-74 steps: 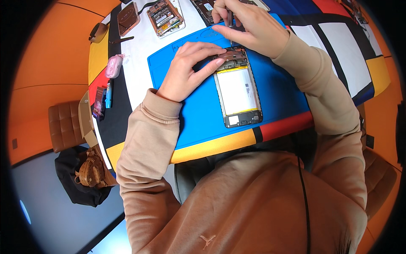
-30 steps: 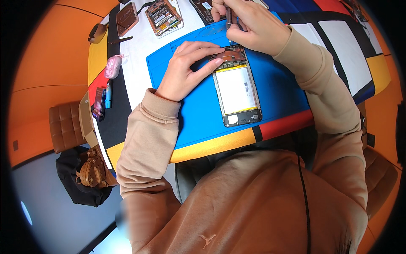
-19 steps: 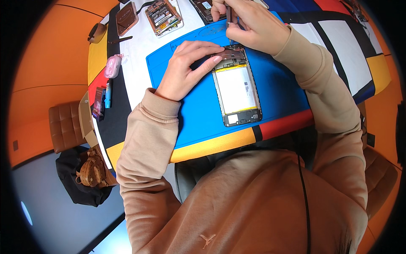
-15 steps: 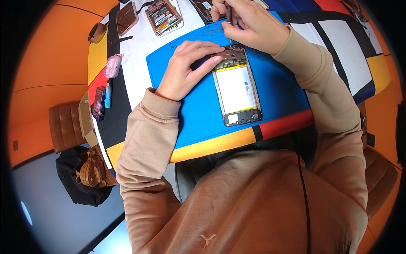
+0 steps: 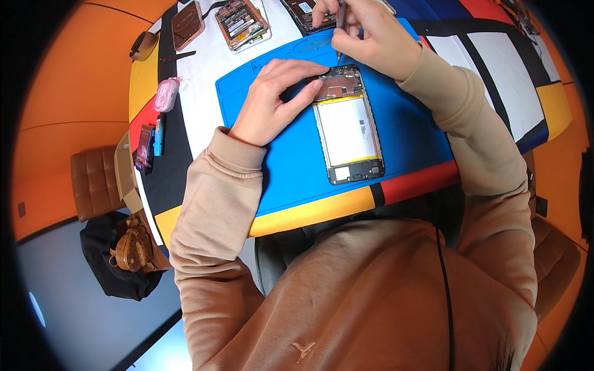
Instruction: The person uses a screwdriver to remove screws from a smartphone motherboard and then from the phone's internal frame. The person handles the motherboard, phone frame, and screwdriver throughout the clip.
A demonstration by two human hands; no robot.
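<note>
Opened phone (image 5: 348, 123) lies flat on the blue mat (image 5: 291, 167), centre of worktop (image 5: 204, 80). Long axis runs 12 to 6; board end at 12. Light, stiff, but fragile inside: best held by the frame edges. My left hand (image 5: 272, 99) presses its top-left corner, fingers spread. My right hand (image 5: 371, 34), at 12, pinches a screwdriver (image 5: 341, 25), tip down near the phone's top edge.

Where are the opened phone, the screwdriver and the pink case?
opened phone (image 5: 348, 130), head view, on its white battery.
screwdriver (image 5: 340, 25), head view, on its shaft.
pink case (image 5: 166, 96), head view, on its middle.
</note>
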